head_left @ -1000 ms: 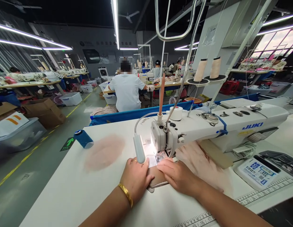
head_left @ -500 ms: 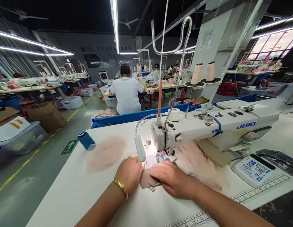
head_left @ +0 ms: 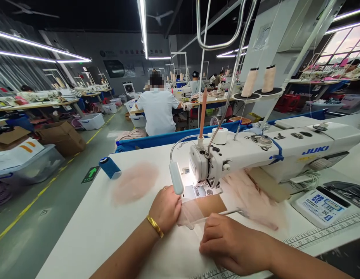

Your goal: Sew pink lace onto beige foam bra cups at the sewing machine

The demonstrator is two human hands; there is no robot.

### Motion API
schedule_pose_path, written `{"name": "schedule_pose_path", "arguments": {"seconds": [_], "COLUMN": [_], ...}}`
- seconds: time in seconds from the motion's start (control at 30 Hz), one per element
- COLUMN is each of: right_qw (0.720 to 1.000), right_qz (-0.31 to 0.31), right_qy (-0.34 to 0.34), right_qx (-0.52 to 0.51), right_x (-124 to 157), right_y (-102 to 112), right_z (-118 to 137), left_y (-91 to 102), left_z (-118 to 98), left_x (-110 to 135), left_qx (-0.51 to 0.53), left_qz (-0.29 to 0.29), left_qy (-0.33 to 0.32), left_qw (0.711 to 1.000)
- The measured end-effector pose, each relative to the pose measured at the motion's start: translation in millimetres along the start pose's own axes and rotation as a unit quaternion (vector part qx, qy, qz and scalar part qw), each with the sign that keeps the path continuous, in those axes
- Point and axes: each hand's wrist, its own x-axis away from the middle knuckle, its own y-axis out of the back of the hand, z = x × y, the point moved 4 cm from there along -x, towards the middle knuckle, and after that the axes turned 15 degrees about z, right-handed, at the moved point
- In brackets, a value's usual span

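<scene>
A white JUKI sewing machine stands on the white table, its lamp lighting the needle area. My left hand, with a gold bracelet, rests closed on the left edge of a thin pale pink fabric piece lying in front of the needle. My right hand sits nearer to me, fingers curled, pinching the fabric's near end. A thin metal tool lies to the right of the fabric.
More pink fabric is piled under the machine arm, and a pink pad lies left beside a blue thread spool. A control panel sits right. A person in white works ahead; boxes line the aisle.
My right hand has drawn back from the needle toward me, pulling the fabric's near end along. The left hand stays beside the presser foot.
</scene>
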Motion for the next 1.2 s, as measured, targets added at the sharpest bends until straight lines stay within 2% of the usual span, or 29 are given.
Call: {"name": "schedule_pose_path", "arguments": {"seconds": [0.1,0.23,0.33,0.47,0.57,0.73,1.2], "right_qw": [0.997,0.966,0.946,0.941,0.941,0.939,0.939], "right_qz": [-0.018,-0.124,-0.158,-0.224,-0.245,-0.256,-0.26], "right_qy": [-0.036,-0.2,-0.256,-0.224,-0.211,-0.211,-0.203], "right_qx": [-0.062,-0.107,-0.12,-0.123,-0.102,-0.093,-0.099], "right_x": [11.5,18.1,8.3,-3.4,-2.8,-0.1,-1.2], "right_y": [6.3,22.5,22.1,13.5,8.2,7.0,8.9], "right_z": [-0.9,-28.3,-47.8,-56.6,-56.5,-56.3,-54.1], "left_y": [-5.7,-8.1,-5.2,0.3,1.5,-2.4,-1.2], "left_z": [-11.6,-23.8,-30.1,-36.0,-38.6,-40.4,-41.3], "left_x": [0.1,1.6,4.5,6.9,6.9,7.4,7.4], "left_qx": [0.064,0.118,0.124,0.113,0.094,0.061,0.078], "left_qz": [-0.026,-0.086,-0.128,-0.161,-0.188,-0.227,-0.228], "left_qy": [-0.049,-0.115,-0.151,-0.163,-0.163,-0.163,-0.166], "left_qw": [0.996,0.983,0.972,0.967,0.964,0.958,0.956]}}
